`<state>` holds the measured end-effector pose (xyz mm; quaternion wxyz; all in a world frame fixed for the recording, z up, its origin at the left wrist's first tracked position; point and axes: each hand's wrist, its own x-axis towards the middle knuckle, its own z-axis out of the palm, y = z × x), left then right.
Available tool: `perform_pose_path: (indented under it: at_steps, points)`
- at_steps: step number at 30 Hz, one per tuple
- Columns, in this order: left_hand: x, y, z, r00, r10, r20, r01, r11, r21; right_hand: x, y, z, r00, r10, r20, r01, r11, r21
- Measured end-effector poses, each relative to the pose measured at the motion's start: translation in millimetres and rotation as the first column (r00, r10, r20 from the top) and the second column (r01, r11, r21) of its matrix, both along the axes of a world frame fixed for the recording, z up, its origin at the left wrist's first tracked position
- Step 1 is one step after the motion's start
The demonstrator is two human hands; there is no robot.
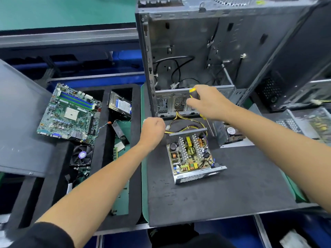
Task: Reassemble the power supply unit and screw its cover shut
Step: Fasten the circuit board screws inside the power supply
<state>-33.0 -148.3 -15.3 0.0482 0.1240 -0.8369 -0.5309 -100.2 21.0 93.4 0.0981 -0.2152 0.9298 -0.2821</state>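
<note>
The power supply unit point(192, 156) lies open on the dark mat, its circuit board with coils and heat sinks exposed, a perforated metal wall facing me. Yellow and black cables point(186, 125) run from it toward the case. Its metal cover with the fan point(227, 132) lies behind it to the right. My right hand point(209, 102) hovers above the unit's far side, closed around a yellow and black screwdriver point(195, 94) whose shaft points down. My left hand point(154, 129) is a closed fist just left of the unit; I cannot tell whether anything is inside it.
An empty computer case point(206, 59) stands upright behind the mat point(223, 194). To the left, a black foam tray point(136, 158) holds a motherboard point(69, 111), a hard drive point(120, 105), a cooler fan point(82, 155) and memory sticks. A grey panel point(19, 122) lies far left.
</note>
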Motion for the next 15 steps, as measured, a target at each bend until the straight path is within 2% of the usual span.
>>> perform_pose_path:
  at_steps: [3,8,12,15]
  points:
    - [-13.2,6.8,9.7,0.995,-0.094,-0.029,0.091,0.992,-0.089,-4.8,16.9,-7.9,0.997,0.021,0.072,-0.029,0.993,0.112]
    - [-38.5,21.8,16.2,0.967,-0.253,0.026,0.254,0.960,-0.114,3.2,33.9,-27.7,1.000,0.012,0.024,-0.017,0.974,0.227]
    - [-48.0,34.2,6.8,0.932,-0.321,0.167,0.359,0.873,-0.329,12.3,33.5,-48.6,0.980,0.104,0.171,-0.172,0.875,0.453]
    - [-47.8,38.9,-0.2,0.888,-0.393,0.241,0.459,0.799,-0.388,19.9,32.6,-66.6,0.975,0.097,0.198,-0.184,0.854,0.486]
